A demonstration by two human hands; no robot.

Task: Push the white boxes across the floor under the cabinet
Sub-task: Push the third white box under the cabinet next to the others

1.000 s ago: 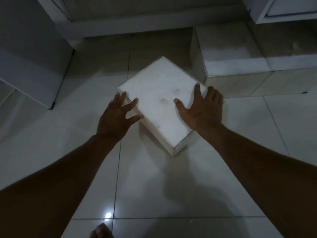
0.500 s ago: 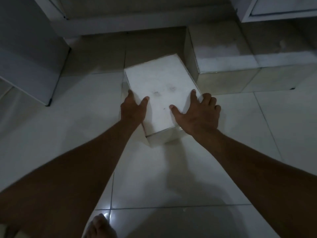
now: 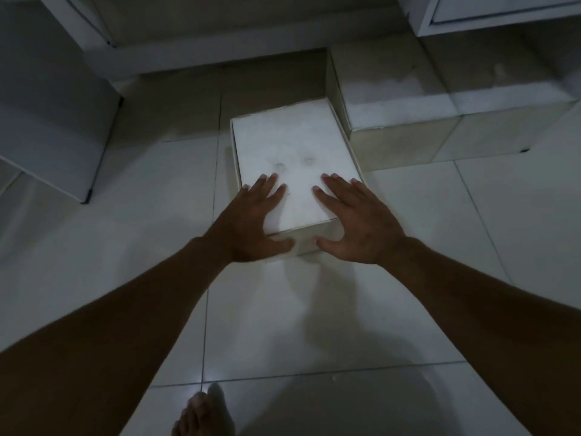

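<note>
A white box [image 3: 292,146] lies on the tiled floor, its long side pointing away from me, its far right corner close to a second white box [image 3: 386,86] that sits partly under the cabinet [image 3: 503,14] at top right. My left hand [image 3: 251,225] rests on the near left corner of the box, fingers spread on the lid and thumb against the near face. My right hand [image 3: 361,221] is placed the same way on the near right corner. Neither hand wraps around the box.
A grey cabinet door or panel [image 3: 53,114] stands open at the left, its lower corner near the floor. A low plinth [image 3: 204,51] runs along the back. My bare foot [image 3: 204,416] is at the bottom edge. Bare tiles lie right of the box.
The box has turned from a diagonal lie to straight and slid away from me toward the cabinet. Both hands shifted from its sides to its near end.
</note>
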